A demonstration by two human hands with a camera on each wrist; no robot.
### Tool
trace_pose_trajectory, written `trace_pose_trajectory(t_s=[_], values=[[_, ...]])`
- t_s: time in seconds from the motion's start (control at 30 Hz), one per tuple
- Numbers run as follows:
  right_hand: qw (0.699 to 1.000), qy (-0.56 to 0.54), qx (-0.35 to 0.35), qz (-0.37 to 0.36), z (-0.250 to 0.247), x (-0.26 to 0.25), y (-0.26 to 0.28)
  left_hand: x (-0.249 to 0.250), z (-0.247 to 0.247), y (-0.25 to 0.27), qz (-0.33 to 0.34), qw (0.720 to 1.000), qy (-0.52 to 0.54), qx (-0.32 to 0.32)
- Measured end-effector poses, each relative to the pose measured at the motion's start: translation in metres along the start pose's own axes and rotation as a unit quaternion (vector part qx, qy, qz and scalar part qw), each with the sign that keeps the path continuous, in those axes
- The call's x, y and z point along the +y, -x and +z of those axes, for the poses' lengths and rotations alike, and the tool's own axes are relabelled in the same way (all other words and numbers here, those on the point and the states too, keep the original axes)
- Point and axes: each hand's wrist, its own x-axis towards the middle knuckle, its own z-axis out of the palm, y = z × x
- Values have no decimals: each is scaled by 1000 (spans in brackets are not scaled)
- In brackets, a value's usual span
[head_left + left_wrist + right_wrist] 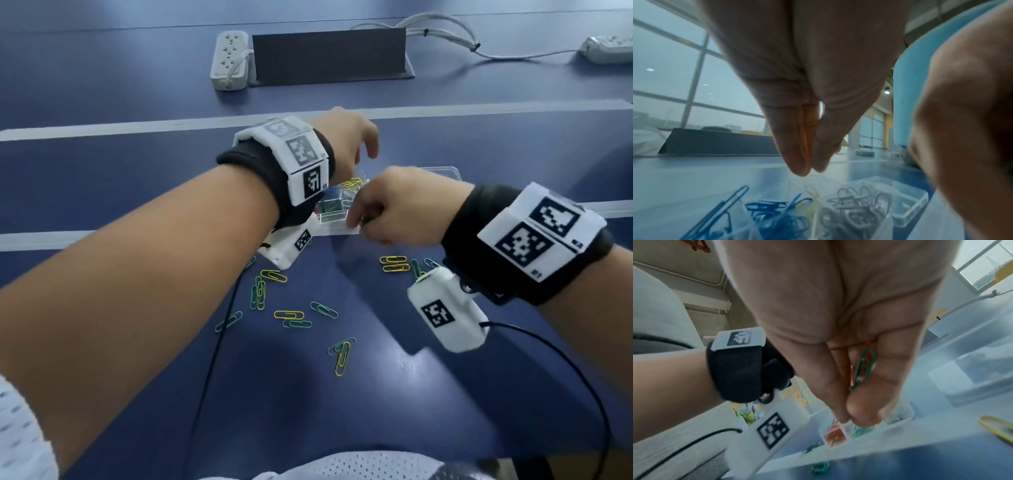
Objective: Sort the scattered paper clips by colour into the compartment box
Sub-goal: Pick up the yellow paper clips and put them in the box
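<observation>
A clear plastic compartment box (337,214) sits on a dark blue table (342,404), its cells holding paper clips already grouped by colour: blue clips (777,216) and silver clips (857,209) lie in neighbouring compartments in the left wrist view, while orange clips (833,434) and green ones fill adjacent cells in the right wrist view, and a yellow bunch (352,182) shows at the box's far side.

The right hand (400,209) hovers over the near edge of the box, fingers curled together, with a green paper clip (864,368) tucked between the fingers and palm. The left hand (346,140) hangs over the far side of the box, its fingers (795,146) pressed together and pointing down; whether anything is pinched between the tips cannot be told.

Nearer the person, loose clips (291,318) in yellow, green and blue-grey lie scattered across the table, some beside the right wrist.

Both wrists carry black straps with white marker-printed camera housings (445,308), each trailing a black cable (212,359). Beyond the box stand a dark upright panel (329,54) and a white power strip (229,60) beside it.
</observation>
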Motion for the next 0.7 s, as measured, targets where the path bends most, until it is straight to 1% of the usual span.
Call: trace_pose_trajectory(t_s=[0.13,0.23,0.37,0.5,0.7], values=[[997,14,74,2,-11,-11,-13,-13,-3,11,-12,993,106,52],[993,54,108,-6,-10,-23,-27,-27,-4,23,-27,985,142,90],[990,87,115,9,0,-36,-45,-42,-3,40,-39,982,160,93],[988,103,117,19,4,-40,-52,-55,2,54,-46,977,182,103],[992,60,105,25,-2,-37,-52,-63,8,69,-55,972,207,101]])
